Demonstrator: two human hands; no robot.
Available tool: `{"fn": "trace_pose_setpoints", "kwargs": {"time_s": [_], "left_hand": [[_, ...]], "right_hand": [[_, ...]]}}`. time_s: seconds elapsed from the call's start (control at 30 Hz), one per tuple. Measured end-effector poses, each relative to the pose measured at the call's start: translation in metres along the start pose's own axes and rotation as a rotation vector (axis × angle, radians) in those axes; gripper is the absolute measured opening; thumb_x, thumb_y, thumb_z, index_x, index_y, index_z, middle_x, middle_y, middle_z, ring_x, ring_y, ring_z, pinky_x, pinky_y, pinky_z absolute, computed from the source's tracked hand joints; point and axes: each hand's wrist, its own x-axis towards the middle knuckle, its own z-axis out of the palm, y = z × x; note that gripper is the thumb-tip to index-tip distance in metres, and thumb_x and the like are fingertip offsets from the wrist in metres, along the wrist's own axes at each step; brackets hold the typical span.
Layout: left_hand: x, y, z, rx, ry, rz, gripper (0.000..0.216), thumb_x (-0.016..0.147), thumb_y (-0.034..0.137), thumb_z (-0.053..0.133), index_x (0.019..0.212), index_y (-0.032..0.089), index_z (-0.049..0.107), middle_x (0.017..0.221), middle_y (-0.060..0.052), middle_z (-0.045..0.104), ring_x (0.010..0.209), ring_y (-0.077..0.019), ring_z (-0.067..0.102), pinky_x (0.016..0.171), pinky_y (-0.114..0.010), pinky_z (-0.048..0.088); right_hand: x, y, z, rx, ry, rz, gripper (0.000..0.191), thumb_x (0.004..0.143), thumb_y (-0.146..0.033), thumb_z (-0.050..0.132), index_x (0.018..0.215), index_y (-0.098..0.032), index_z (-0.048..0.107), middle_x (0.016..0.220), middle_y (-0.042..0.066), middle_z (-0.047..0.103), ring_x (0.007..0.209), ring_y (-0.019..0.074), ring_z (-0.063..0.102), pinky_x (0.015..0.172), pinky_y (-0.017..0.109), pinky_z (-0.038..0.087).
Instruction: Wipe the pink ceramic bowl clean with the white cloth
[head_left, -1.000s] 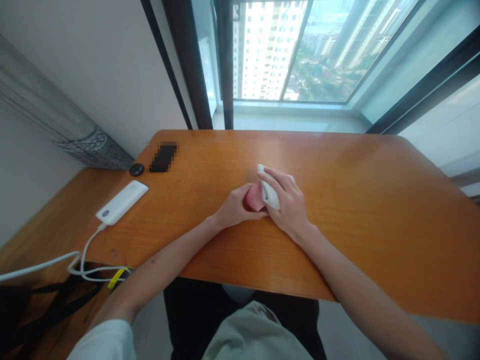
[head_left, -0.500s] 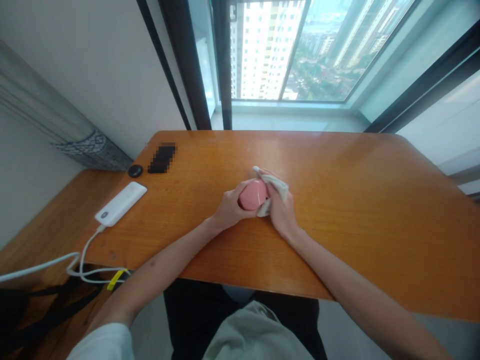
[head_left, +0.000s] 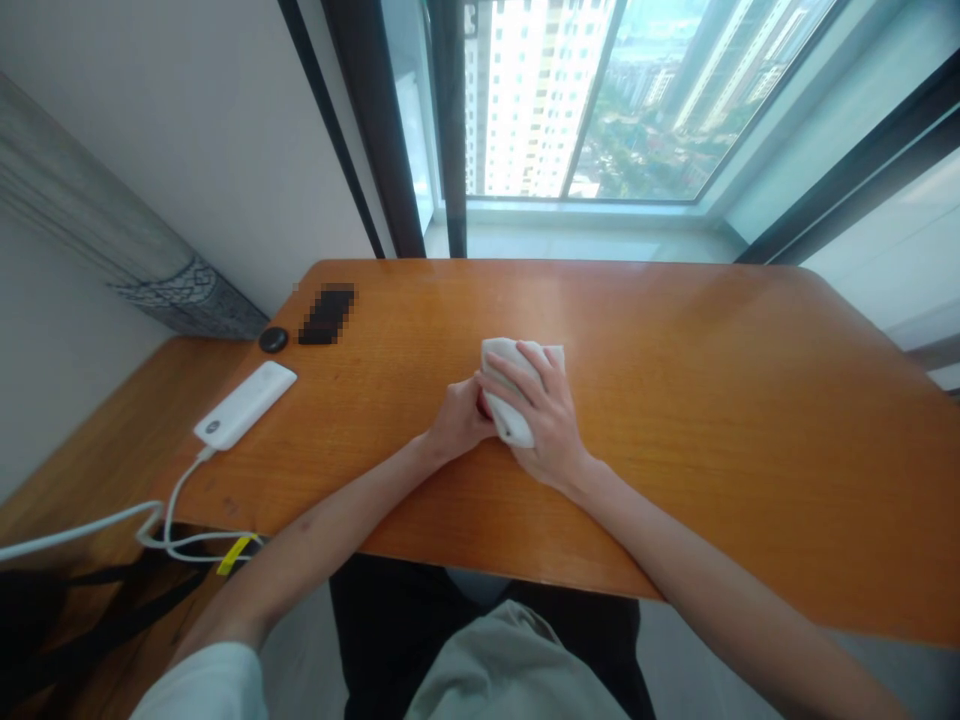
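My left hand (head_left: 459, 420) is closed round the left side of a smooth, rounded pink object (head_left: 484, 403) above the middle of the wooden table. Only a sliver of pink shows now, so its kind is unclear. A folded white cloth (head_left: 511, 424) covers the top of the object. Over the cloth lies my right hand (head_left: 546, 410), its bent fingers pressing it onto the object from the right. Whatever is beneath the cloth, and the underside of the object, are hidden.
At the table's (head_left: 712, 420) left side lie a white power bank (head_left: 246, 405) with a white cable (head_left: 174, 490), a round black item (head_left: 274, 340) and a blurred-out dark rectangle (head_left: 327, 315). A window (head_left: 570, 110) stands behind the far edge; a curtain (head_left: 195, 300) hangs left.
My right hand has moved with the cloth from the pink object's right side up over its top, covering most of the pink. My left hand has kept its place.
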Motion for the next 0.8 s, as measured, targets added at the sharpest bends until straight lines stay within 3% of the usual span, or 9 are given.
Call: {"fn": "trace_pose_setpoints", "kwargs": {"time_s": [0.13,0.2,0.3,0.37,0.47,0.53,0.63,0.7,0.8], "left_hand": [[0.0005,0.0032,-0.0006,-0.024,0.039,0.048,0.084,0.076,0.035,0.092,0.153,0.025,0.059,0.138,-0.006,0.079,0.111,-0.0251,0.079,0.098,-0.034,0.063],[0.0014,0.0029,-0.0004,-0.019,0.01,0.032,0.081,0.078,0.035,0.091,0.152,0.026,0.061,0.136,-0.007,0.08,0.109,-0.0273,0.08,0.096,-0.039,0.065],[0.0027,0.0002,0.0006,0.009,-0.048,-0.022,0.068,0.082,0.039,0.088,0.146,0.027,0.067,0.12,-0.008,0.084,0.093,-0.0299,0.081,0.082,-0.048,0.068],[0.0027,0.0003,0.0006,0.011,-0.045,-0.018,0.07,0.082,0.038,0.089,0.147,0.026,0.066,0.122,-0.008,0.083,0.096,-0.0298,0.081,0.085,-0.048,0.069],[0.0011,0.0033,-0.0006,-0.001,-0.001,0.024,0.084,0.077,0.036,0.092,0.154,0.027,0.06,0.138,-0.007,0.079,0.114,-0.0294,0.08,0.1,-0.043,0.066],[-0.0007,0.0047,-0.0012,-0.002,-0.011,0.036,0.083,0.079,0.039,0.092,0.155,0.029,0.059,0.137,-0.007,0.079,0.113,-0.0309,0.081,0.098,-0.047,0.067],[-0.0022,0.005,-0.0014,0.002,-0.031,0.011,0.075,0.084,0.042,0.089,0.153,0.029,0.061,0.122,-0.008,0.083,0.1,-0.0323,0.082,0.085,-0.051,0.069],[-0.0014,0.0053,-0.0015,-0.003,-0.013,0.001,0.077,0.082,0.039,0.09,0.153,0.028,0.061,0.121,-0.007,0.083,0.1,-0.0301,0.082,0.087,-0.047,0.069],[0.0012,0.0059,-0.001,-0.023,0.0,0.023,0.085,0.077,0.035,0.092,0.155,0.027,0.059,0.134,-0.007,0.08,0.111,-0.0283,0.08,0.098,-0.041,0.066]], "right_hand": [[0.0024,0.0051,0.001,0.222,0.194,0.324,0.05,0.116,-0.048,0.038,0.156,-0.034,0.065,0.161,0.005,0.067,0.151,0.0307,0.062,0.129,0.061,0.048],[0.0018,0.0031,0.0009,0.164,0.152,0.262,0.048,0.114,-0.047,0.042,0.154,-0.035,0.067,0.162,0.004,0.066,0.156,0.0329,0.057,0.134,0.065,0.04],[0.0012,-0.0004,-0.0007,-0.028,-0.088,-0.038,0.046,0.104,-0.045,0.065,0.149,-0.044,0.071,0.164,-0.003,0.064,0.166,0.0376,0.042,0.142,0.068,0.015],[0.0022,0.0008,-0.0016,-0.025,-0.074,-0.008,0.047,0.105,-0.046,0.062,0.151,-0.043,0.07,0.161,-0.002,0.067,0.162,0.0362,0.048,0.141,0.067,0.023],[0.0029,0.0025,-0.001,0.093,0.171,0.258,0.05,0.114,-0.046,0.04,0.157,-0.036,0.064,0.16,0.004,0.068,0.15,0.0313,0.062,0.128,0.06,0.05],[0.0015,-0.0001,-0.0002,0.07,0.135,0.197,0.05,0.113,-0.047,0.044,0.158,-0.038,0.064,0.163,0.002,0.066,0.155,0.0335,0.057,0.132,0.064,0.044],[0.0,-0.0031,-0.0007,-0.061,-0.113,-0.071,0.052,0.103,-0.044,0.065,0.155,-0.045,0.066,0.166,-0.005,0.062,0.166,0.038,0.042,0.142,0.069,0.019],[0.0009,-0.0006,-0.0022,-0.053,-0.068,-0.015,0.05,0.106,-0.041,0.06,0.156,-0.043,0.065,0.166,-0.003,0.063,0.161,0.0357,0.049,0.14,0.067,0.028],[0.002,0.0039,-0.0042,0.023,0.146,0.196,0.051,0.114,-0.038,0.042,0.161,-0.036,0.06,0.166,0.004,0.063,0.152,0.0311,0.061,0.13,0.062,0.047]]}}
